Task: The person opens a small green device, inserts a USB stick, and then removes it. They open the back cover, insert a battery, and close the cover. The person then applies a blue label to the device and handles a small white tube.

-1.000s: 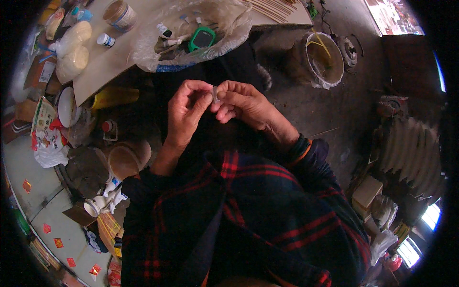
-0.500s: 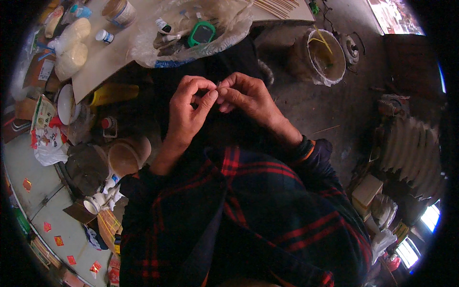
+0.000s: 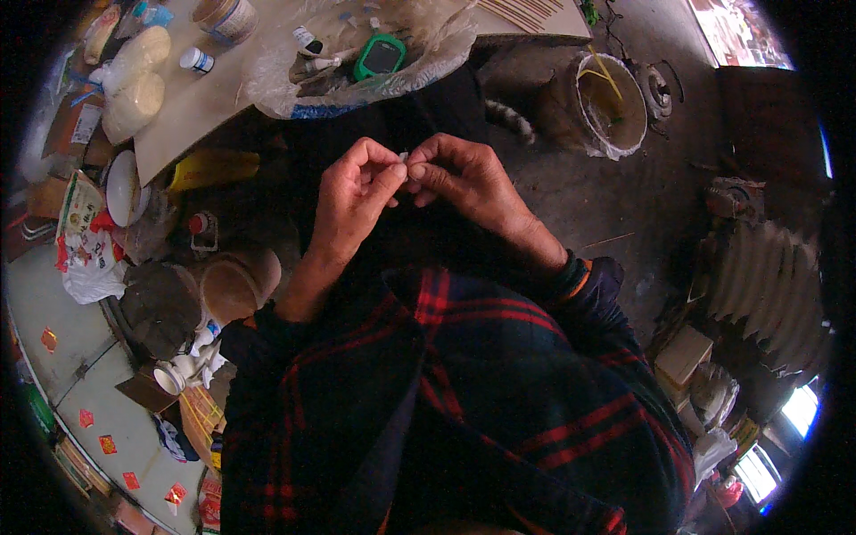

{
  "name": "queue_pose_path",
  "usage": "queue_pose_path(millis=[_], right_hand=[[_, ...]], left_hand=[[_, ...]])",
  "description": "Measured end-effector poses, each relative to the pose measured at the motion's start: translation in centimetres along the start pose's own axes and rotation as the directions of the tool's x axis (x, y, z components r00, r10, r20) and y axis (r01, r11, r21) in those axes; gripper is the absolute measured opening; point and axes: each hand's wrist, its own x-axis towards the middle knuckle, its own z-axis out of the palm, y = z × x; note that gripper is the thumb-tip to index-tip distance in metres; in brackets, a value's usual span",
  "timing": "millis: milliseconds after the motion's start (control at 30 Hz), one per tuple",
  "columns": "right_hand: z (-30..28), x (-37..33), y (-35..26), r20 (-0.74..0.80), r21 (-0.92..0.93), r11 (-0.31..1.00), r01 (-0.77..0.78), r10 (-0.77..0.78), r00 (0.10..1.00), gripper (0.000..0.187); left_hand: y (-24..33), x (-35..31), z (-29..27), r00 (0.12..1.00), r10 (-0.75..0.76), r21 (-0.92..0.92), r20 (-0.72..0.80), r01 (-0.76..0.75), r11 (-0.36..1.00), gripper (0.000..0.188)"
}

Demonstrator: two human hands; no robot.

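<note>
My left hand and my right hand meet above my lap, thumbs and forefingers pinched together. Between the fingertips shows a tiny pale piece, too small to name. Beyond my hands, a clear plastic sheet or bag lies spread at the table's near edge. On it rest a green-rimmed device with a dark face, a small dark-capped bottle and several small pale bits.
The table also carries a white jar, a plastic tub and thin sticks. A lined bucket stands on the floor at right, with a striped tail-like thing beside it. Pots crowd the left.
Both hands stay pinched together, with small finger shifts; the pale piece shows more clearly. The striped tail-like thing has come further into view near the bucket.
</note>
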Motion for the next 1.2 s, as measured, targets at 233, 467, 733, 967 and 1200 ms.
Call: queue_pose_path(millis=[233,467,733,967,1200], right_hand=[[0.1,0.1,-0.1,-0.033,0.065,0.998,-0.027,0.029,0.999,0.023],[0.3,0.1,0.2,-0.111,-0.265,0.963,0.044,-0.076,0.991,0.021],[0.7,0.2,0.3,-0.060,-0.805,0.581,0.122,-0.283,0.957,0.016],[0.5,0.3,0.8,-0.161,-0.651,0.757,0.063,-0.219,0.962,0.016],[-0.3,0.1,0.3,-0.148,-0.384,0.922,-0.052,-0.005,0.989,0.016]], left_hand=[[0.4,-0.1,0.1,0.998,-0.056,-0.027,0.010,0.056,0.998,0.008],[-0.7,-0.1,0.2,0.994,0.105,0.280,-0.026,-0.094,0.955,0.009],[-0.5,0.3,0.9,0.904,0.426,0.750,0.031,-0.304,0.588,0.012],[-0.2,0.0,1.1,0.890,0.451,0.729,0.068,-0.353,0.587,0.012],[-0.1,-0.1,0.3,0.941,0.337,0.504,-0.035,-0.274,0.819,0.017]])
